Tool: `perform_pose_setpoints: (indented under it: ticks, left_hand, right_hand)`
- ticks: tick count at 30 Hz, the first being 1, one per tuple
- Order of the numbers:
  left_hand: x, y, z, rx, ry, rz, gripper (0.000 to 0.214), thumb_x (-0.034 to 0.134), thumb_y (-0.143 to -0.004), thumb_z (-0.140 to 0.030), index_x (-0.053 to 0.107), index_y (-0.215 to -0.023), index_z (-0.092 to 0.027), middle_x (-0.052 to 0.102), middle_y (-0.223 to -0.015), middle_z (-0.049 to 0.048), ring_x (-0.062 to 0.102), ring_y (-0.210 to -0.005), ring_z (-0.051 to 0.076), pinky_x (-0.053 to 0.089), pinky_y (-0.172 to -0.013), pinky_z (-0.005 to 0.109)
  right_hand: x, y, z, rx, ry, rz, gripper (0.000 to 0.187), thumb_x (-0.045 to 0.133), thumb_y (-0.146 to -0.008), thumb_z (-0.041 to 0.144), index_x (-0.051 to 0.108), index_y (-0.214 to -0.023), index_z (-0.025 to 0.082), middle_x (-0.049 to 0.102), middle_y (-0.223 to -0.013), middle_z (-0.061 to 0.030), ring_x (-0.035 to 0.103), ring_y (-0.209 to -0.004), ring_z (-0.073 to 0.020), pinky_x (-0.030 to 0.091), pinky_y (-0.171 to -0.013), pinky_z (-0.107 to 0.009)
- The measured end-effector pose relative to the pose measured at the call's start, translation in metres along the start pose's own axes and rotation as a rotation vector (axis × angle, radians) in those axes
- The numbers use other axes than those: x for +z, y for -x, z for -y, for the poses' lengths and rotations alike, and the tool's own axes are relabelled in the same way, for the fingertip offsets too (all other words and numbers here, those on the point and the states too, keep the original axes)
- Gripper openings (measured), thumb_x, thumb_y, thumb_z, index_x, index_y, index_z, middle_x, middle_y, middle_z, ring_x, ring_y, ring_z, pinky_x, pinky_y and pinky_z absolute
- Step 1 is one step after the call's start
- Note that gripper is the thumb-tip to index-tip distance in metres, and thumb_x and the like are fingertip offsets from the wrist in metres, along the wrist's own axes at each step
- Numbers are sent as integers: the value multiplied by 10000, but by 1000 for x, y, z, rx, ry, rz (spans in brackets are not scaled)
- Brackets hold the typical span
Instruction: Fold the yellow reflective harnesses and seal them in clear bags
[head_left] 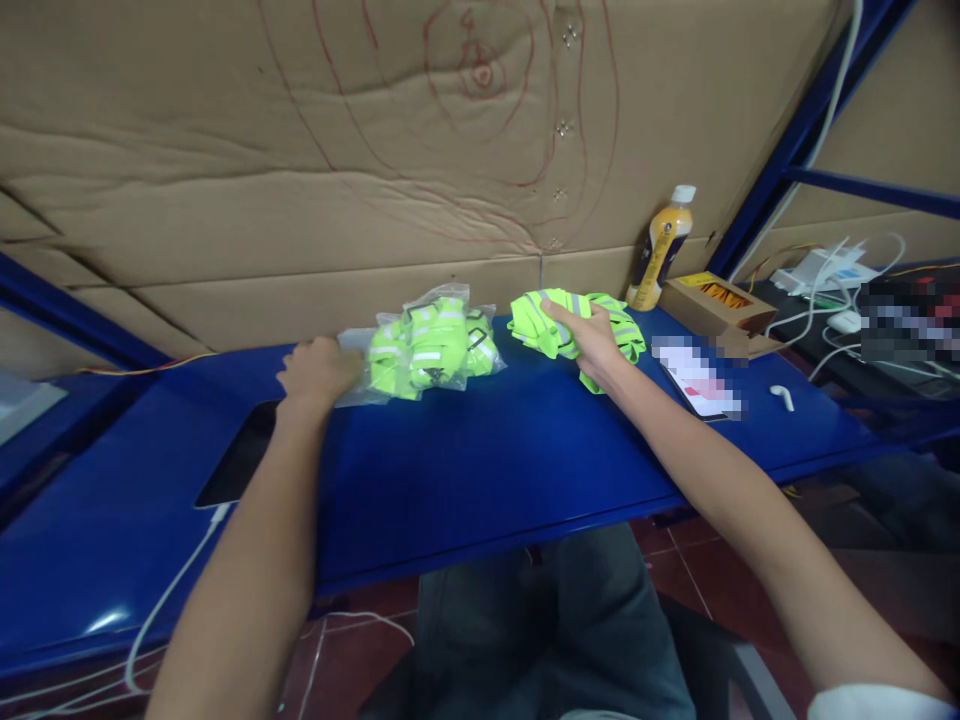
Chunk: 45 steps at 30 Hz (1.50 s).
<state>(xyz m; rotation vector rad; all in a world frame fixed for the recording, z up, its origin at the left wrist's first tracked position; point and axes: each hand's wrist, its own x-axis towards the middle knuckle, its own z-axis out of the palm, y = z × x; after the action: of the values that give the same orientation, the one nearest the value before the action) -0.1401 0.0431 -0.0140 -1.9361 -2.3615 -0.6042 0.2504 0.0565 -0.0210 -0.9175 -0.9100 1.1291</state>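
A clear plastic bag of folded neon-yellow reflective vests (427,345) lies on the blue metal table (480,460) near the cardboard wall. My left hand (319,370) is closed on the bag's left edge. To the right lies a loose neon-yellow vest (544,320) with grey reflective stripes. My right hand (589,335) rests on top of it, fingers curled over the fabric.
A dark tablet (240,460) with a white cable lies at the left. A yellow drink bottle (664,250), an open cardboard box (716,300), a phone (697,380) and a white earbud (782,397) sit at the right. Cables and chargers lie at the far right.
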Motion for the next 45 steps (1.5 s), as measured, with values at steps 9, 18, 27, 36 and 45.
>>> perform_pose_setpoints:
  ticks: [9,18,27,36,45]
  left_hand:
    - [-13,3,8,-200,-53,-134,304,717,-778,-400,665,-905,-129,637,-876,123,622,-952,344,515,-814,537]
    - [-71,38,-57,391,-68,-426,348,471,-1039,-346,721,-1174,-145,779,-1138,135,649,-1001,288,506,-980,449]
    - [-27,74,-123,660,-129,-169,655,384,-1111,-507,530,-1584,-78,643,-1445,290,571,-1361,480,464,-1094,642]
    - [8,106,-154,774,-241,-193,1053,762,-901,-532,325,-1694,3,570,-1491,340,474,-1447,560,352,-1204,709]
    - [-17,94,-143,703,-51,-254,1054,757,-878,-436,238,-1750,-153,518,-1532,291,550,-1369,491,468,-1097,617]
  right_hand:
    - [0,2,0,-22,8,19,519,1060,-492,430,778,-867,207,857,-991,-56,816,-937,-247,678,-859,-374]
    - [-4,-5,6,-52,-8,-14,521,1054,-520,492,780,-862,210,853,-983,-51,812,-939,-248,680,-867,-385]
    - [-9,-11,9,-82,-41,-50,531,1057,-481,486,764,-835,220,844,-955,-48,805,-934,-265,687,-868,-408]
    - [-10,-9,6,-90,11,-38,551,1050,-535,520,771,-910,227,847,-1060,-79,806,-1041,-291,681,-963,-456]
    - [-6,9,34,88,-124,320,609,1077,-511,525,784,-956,230,856,-1000,-34,829,-954,-272,697,-937,-443]
